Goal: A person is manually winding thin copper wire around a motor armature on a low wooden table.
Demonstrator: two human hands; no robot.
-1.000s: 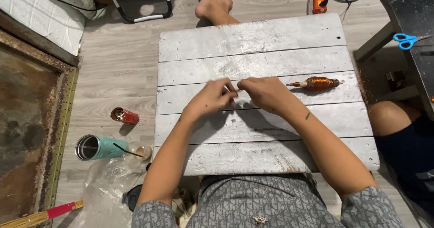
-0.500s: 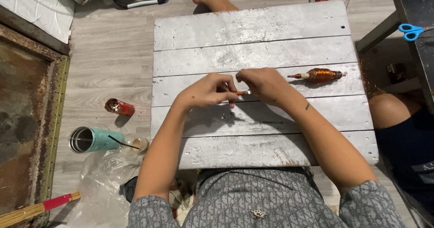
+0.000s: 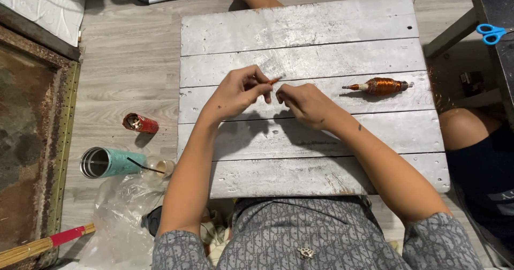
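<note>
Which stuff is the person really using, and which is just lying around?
In use: left hand and right hand pinching a thin copper-coloured piece; wooden board.

Lying about: copper wire spool, red can, teal tumbler, blue scissors, plastic bag.

Even, fairly bright indoor light falls from above. Both forearms cast soft, dark shadows onto the whitewashed plank table (image 3: 300, 29), toward the person. The pale boards show mild glare. Focus is sharp centrally; edges bend slightly, and the right margin sinks into dimness.

Left hand (image 3: 235, 94) fingers pinched, right hand (image 3: 305, 103) curled close beside, forearms converging
</note>
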